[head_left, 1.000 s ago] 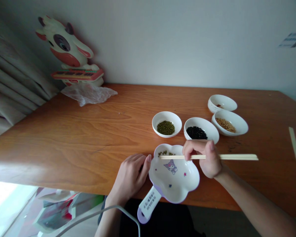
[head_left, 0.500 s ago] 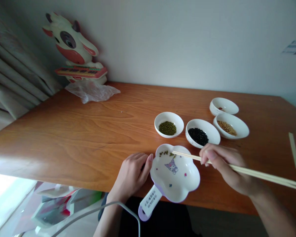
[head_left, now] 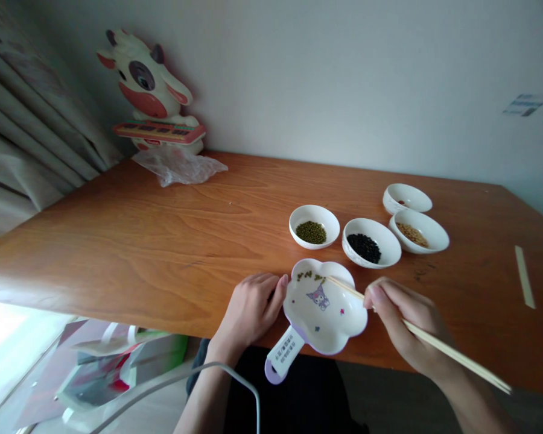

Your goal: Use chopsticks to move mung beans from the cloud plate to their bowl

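Two bare hands work at the near edge of the wooden tabletop, on either side of a white flower-shaped dish whose lilac handle points off the edge towards 7 o'clock. The right hand sits at the dish's 3 o'clock, its grip pinching a pair of chopsticks. The pale sticks slant from 4 o'clock up to 10 o'clock, their tips reaching over the dish close to a few green beans lying along its far rim; whether the tips touch a bean cannot be told. The left hand lies on the tabletop at the dish's 9 o'clock, its grip slack and closed on nothing, the fingertips against the dish's rim. Just beyond the dish, at 12 o'clock, stands a small bowl of green beans, with a bowl of black beans at 1 o'clock and a bowl of tan beans at 2 o'clock. A cow toy stands far off at 10 o'clock.
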Available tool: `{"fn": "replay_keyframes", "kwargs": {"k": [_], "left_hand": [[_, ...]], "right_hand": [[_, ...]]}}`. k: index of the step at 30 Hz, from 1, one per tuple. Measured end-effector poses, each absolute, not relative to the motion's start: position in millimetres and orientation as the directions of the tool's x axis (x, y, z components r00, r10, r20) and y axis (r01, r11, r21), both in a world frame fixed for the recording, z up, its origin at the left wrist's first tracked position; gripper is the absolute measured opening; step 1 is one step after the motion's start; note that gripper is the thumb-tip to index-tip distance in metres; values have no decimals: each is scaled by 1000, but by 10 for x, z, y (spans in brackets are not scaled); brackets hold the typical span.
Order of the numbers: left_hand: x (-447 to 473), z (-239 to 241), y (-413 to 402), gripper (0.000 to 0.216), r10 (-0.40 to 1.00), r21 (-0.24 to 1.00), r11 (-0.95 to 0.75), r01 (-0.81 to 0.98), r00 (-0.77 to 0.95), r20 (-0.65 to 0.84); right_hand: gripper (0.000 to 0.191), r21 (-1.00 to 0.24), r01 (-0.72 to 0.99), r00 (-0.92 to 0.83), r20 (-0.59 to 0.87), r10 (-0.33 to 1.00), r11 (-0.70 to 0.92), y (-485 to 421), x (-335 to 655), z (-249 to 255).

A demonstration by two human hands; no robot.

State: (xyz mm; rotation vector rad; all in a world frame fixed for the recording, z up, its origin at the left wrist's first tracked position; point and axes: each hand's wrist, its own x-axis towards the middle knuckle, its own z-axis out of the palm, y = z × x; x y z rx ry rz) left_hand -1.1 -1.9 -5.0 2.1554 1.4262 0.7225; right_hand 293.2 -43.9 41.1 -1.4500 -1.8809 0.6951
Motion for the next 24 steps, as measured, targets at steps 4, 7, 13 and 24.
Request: {"fn": "replay_keyframes", "kwargs": {"k": [4,7,13,24], "left_hand": [[-27,-84,-9,43,931,678,-355,644,311,193],[-91,-28,-82,45,952,717,-294,632,260,161],[-232,251,-481,45,913,765,-212,608,402,-67],[-174,156,-494,57,875,908,88,410,403,-267]], "right_hand": [[28,-750,595,-215,200,956,291,-413,2771,400],[27,-783,555,-114,262,958,280,-519,2824,361],[32,-808,559,92,286,954,188,-849,3082,166],[35,-868,453,269,349,898,202,-1125,2978,167]]}}
